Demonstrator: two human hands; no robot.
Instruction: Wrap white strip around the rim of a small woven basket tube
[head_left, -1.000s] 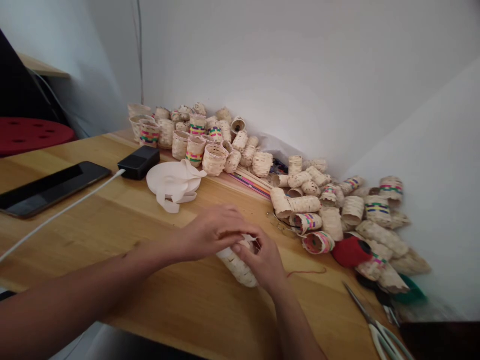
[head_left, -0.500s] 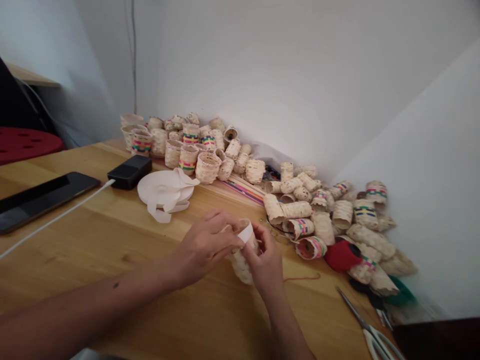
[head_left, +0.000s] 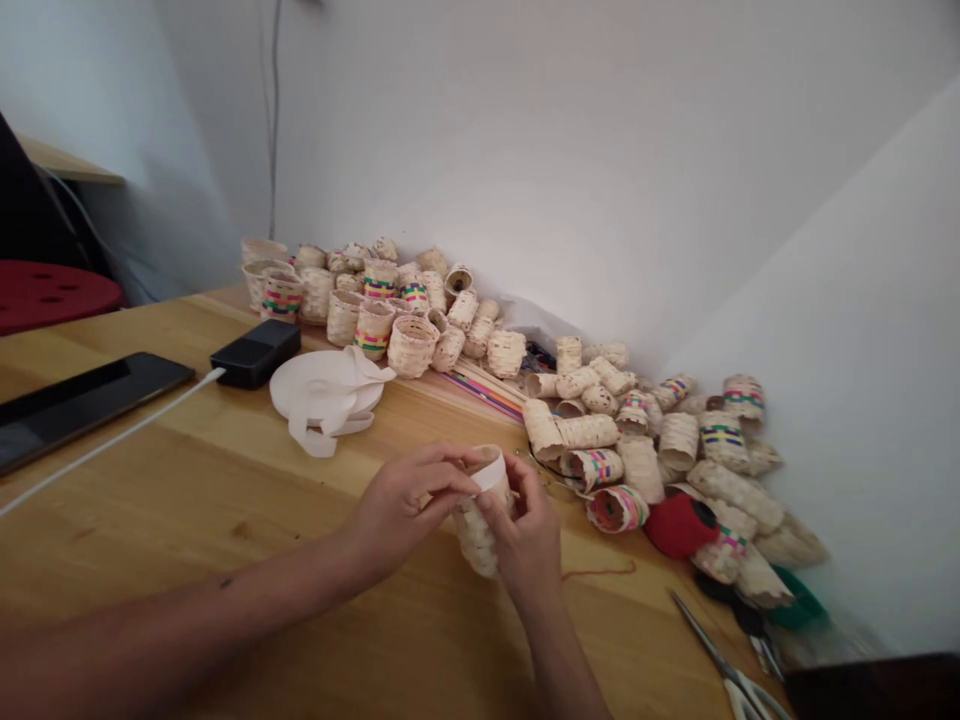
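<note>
A small woven basket is held above the table between my two hands, its mouth tilted up. Around its rim runs a white ribbon strip. My left hand pinches the ribbon at the left side of the rim, fingers pressed together. On the other side, my right hand wraps round the basket, with its thumb on the near face just below the ribbon. The lower end of the basket shows between the hands; its far side is hidden.
A loose roll of white ribbon lies left of centre. Behind stand many woven baskets along the wall. Scissors and a red thread spool are at right. A phone and black power bank with cable lie left.
The white ribbon now lies smoother around the basket's rim, and my left fingers have shifted slightly along it. The view has tilted a little; my right hand keeps its hold.
</note>
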